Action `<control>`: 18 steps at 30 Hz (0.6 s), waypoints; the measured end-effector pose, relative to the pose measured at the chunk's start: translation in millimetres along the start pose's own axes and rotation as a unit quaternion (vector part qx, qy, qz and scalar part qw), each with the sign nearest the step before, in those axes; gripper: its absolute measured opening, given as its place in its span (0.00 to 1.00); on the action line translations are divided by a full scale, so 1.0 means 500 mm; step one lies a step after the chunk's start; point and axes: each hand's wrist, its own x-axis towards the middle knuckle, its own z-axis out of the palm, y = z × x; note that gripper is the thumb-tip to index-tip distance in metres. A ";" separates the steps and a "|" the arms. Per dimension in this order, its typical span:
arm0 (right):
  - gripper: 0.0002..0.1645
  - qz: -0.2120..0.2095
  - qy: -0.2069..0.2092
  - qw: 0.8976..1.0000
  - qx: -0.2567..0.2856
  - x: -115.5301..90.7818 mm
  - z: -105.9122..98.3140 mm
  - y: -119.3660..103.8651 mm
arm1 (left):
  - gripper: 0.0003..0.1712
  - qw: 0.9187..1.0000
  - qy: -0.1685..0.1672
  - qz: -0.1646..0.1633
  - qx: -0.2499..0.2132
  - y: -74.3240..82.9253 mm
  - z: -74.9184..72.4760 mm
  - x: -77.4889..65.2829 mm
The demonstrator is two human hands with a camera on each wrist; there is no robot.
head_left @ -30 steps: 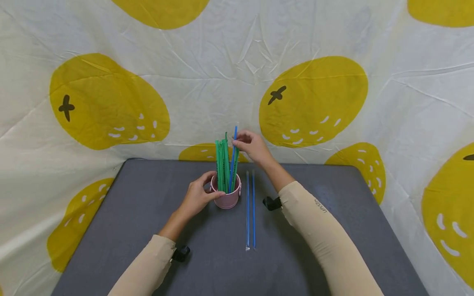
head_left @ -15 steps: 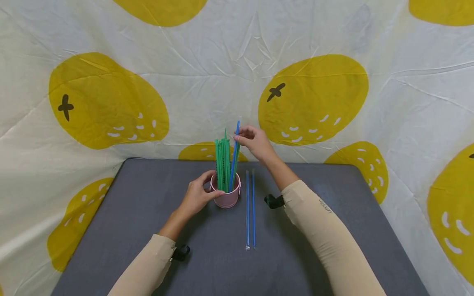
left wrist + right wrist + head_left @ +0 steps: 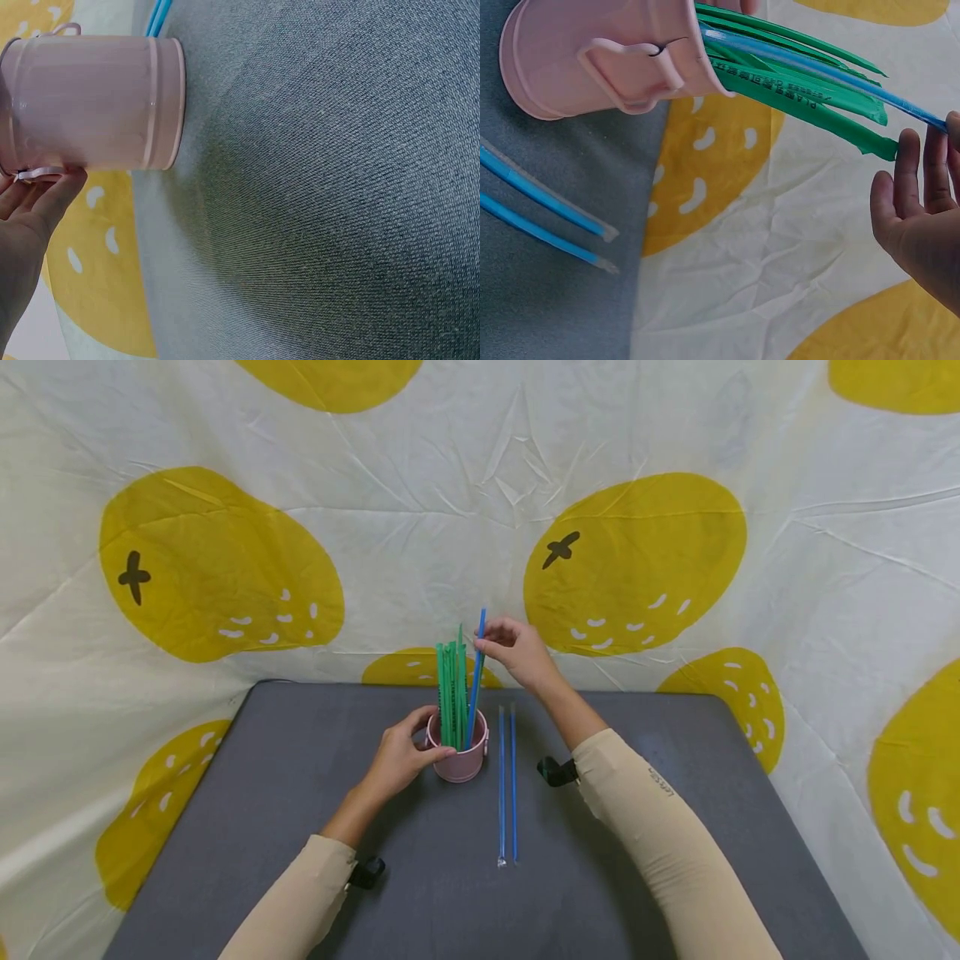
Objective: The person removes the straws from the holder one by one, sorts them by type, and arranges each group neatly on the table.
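Observation:
A small pink bucket (image 3: 459, 767) stands on the grey table, full of upright green-wrapped straws (image 3: 451, 693). My left hand (image 3: 401, 753) holds the bucket by its rim, thumb at the front; in the left wrist view its fingers meet the bucket's side handle (image 3: 41, 174). Above the bucket, my right hand (image 3: 517, 650) pinches a blue straw (image 3: 476, 685) near its top, the lower end inside the bucket. In the right wrist view that blue straw (image 3: 817, 69) runs among the green ones, and a green wrapper's end (image 3: 881, 146) lies right at my fingers.
Two blue straws in clear wrappers (image 3: 502, 785) lie side by side on the table (image 3: 645, 852), right of the bucket. Behind the table's far edge hangs a white cloth (image 3: 420, 552) with large yellow fruit prints.
My right hand has risen slightly and shifted a little right with the blue straw, whose top moved along. The left hand stays on the bucket.

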 end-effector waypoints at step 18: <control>0.16 -0.012 -0.018 0.999 0.029 0.000 -0.018 -0.025 | 0.45 1.000 0.003 -0.007 -0.013 0.007 0.000 0.004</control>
